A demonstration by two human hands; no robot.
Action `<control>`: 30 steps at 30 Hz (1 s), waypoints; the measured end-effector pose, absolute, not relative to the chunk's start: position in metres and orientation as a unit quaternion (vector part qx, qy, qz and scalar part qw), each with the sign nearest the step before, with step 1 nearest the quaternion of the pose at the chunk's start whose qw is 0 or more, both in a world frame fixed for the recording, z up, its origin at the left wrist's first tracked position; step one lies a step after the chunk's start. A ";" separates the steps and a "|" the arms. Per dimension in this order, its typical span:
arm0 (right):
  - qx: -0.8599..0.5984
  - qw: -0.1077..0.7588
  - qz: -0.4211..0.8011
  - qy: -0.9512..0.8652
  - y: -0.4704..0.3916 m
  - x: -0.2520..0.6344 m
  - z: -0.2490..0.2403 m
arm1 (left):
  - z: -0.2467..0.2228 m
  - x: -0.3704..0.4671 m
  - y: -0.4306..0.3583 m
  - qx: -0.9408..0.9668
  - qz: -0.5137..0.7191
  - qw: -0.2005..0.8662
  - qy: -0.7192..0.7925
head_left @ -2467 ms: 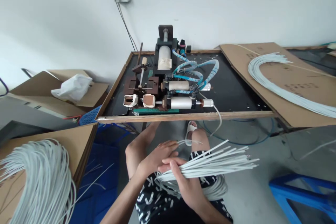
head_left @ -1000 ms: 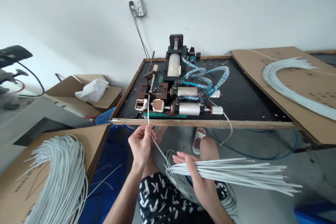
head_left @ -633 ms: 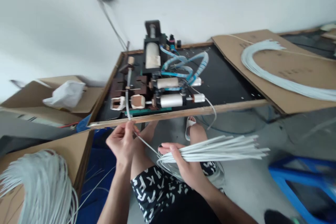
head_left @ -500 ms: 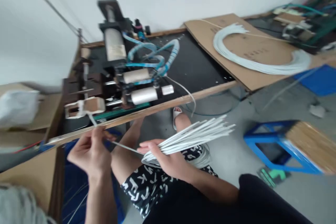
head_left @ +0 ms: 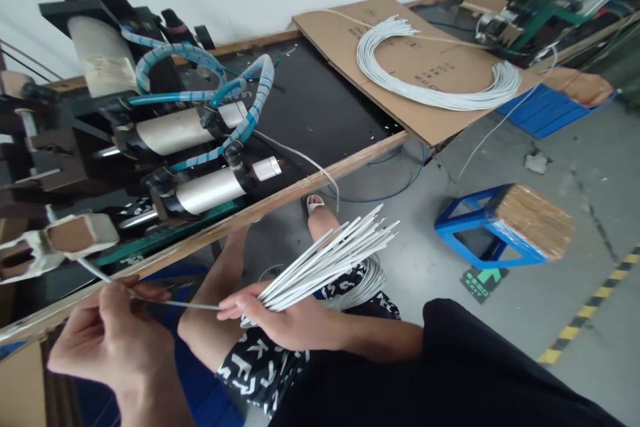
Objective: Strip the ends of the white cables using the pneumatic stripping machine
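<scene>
My left hand (head_left: 117, 340) pinches a single white cable (head_left: 187, 305) close to the bench's wooden front edge. From there the cable runs up to a brown block wrapped in white tape (head_left: 80, 233) on the machine. A bundle of white cables (head_left: 330, 260) lies in my right hand (head_left: 295, 321), its fingers wrapped around it and the loose ends pointing up and right. The single cable also stretches between both hands. Coiled lengths of the bundle (head_left: 367, 283) rest over my lap. Silver air cylinders (head_left: 213, 190) sit behind my left hand.
Blue air hoses (head_left: 263, 97) loop over the machine. On the bench, a cardboard sheet (head_left: 340, 30) carries a curved bundle of white cables (head_left: 385, 83). A blue stool (head_left: 465, 240) with a taped cardboard top stands on the floor at right, before a blue bin (head_left: 543, 110).
The view has shifted, so the machine appears larger and farther left. Both hands appear farther left and lower, still holding the same cables.
</scene>
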State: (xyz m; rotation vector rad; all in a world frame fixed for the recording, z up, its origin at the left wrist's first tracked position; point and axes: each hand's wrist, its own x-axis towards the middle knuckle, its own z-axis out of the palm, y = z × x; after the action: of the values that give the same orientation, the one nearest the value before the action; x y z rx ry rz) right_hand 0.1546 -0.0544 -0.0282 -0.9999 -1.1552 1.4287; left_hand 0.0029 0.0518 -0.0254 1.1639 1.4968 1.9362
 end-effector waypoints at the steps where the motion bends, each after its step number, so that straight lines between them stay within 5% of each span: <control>1: -0.415 0.498 0.591 -0.480 -0.055 0.153 -0.029 | -0.025 0.005 0.048 0.422 0.692 0.213 0.546; 8: -0.423 0.414 0.565 -0.575 -0.065 0.148 -0.033 | -0.032 0.005 -0.003 0.470 0.647 0.245 0.548; 16: -0.426 0.398 0.614 -0.533 -0.080 0.151 -0.020 | -0.026 -0.014 0.015 0.829 0.263 0.295 0.396; 25: -0.449 0.415 0.516 -0.600 -0.076 0.152 -0.029 | 0.006 0.007 -0.010 0.802 0.200 0.496 0.266; 30: -0.458 0.424 0.555 -0.549 -0.078 0.149 -0.035 | -0.007 0.004 -0.015 0.661 0.372 0.497 0.422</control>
State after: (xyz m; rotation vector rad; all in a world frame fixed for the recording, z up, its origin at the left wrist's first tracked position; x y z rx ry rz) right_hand 0.1488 -0.0775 -0.0346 -1.1467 -1.3746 1.3889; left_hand 0.0041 -0.0148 -0.0070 1.6017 1.0210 0.9000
